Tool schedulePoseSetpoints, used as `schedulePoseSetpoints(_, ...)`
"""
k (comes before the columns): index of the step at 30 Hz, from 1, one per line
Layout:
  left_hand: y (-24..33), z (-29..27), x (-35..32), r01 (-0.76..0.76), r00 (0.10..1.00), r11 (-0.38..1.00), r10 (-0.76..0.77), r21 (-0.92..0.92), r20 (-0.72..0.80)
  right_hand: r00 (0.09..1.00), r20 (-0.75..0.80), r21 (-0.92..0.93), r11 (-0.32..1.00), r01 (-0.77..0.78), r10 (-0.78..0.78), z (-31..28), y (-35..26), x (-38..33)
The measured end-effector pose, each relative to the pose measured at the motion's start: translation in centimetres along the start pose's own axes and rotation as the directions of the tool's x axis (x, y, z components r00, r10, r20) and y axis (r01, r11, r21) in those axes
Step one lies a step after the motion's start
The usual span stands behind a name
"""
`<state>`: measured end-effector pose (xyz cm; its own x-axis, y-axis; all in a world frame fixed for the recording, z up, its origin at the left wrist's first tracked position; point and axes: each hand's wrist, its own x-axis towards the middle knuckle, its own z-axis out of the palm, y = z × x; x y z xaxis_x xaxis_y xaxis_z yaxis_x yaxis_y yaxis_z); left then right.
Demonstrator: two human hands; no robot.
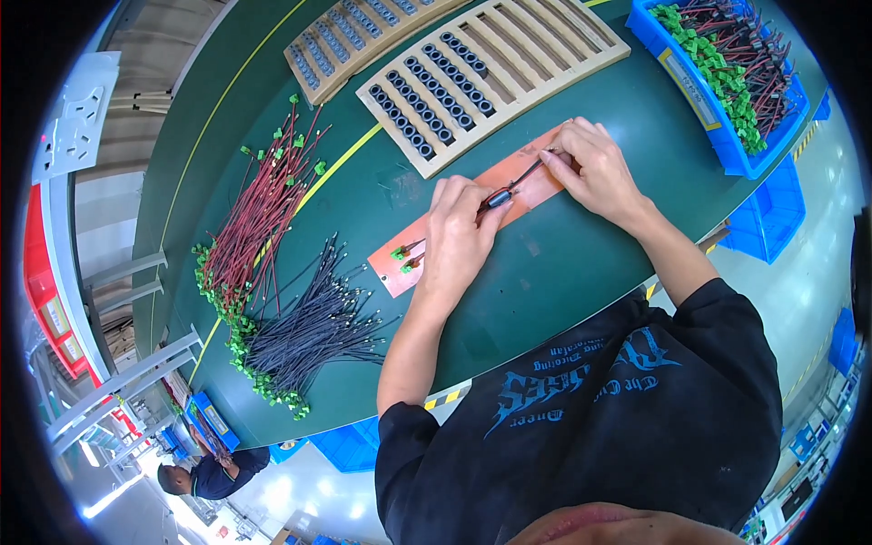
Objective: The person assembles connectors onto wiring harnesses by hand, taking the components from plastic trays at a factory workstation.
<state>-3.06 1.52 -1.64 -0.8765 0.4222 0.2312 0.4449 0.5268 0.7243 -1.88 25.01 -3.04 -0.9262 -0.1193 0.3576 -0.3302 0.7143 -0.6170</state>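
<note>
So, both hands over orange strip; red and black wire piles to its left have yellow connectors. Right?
No: head view shows green connectors, not yellow. Left hand and right hand are over the orange strip; red pile and black pile lie to its left.

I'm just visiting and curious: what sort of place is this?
Likely an electrical assembly workshop: piles of red wires and black wires, a slotted rack of dark ring-shaped parts, and a loaded blue bin share the green table.

The left hand (459, 222) hides part of the green-tipped wires (408, 266). The picture's top cuts off the far tray (371, 56).
</note>
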Motion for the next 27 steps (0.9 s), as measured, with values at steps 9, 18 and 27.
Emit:
schedulePoseSetpoints(9,-0.9,0.8,0.7,-0.071,0.997,0.997,0.072,-0.034,0.014,1.000,-0.001,0.077,0.997,-0.025,0.026,0.0,0.8,0.1)
schedulePoseSetpoints(18,-0.8,0.7,0.9,-0.059,0.998,0.997,0.060,-0.046,0.015,0.999,-0.035,0.012,1.000,-0.012,0.013,-0.3,1.3,1.0)
schedulePoseSetpoints(27,-0.1,-1.0,5.3,0.039,0.976,0.979,0.005,-0.198,0.220,0.997,-0.001,0.006,0.997,-0.076,0.076,-0.5,2.2,0.3)
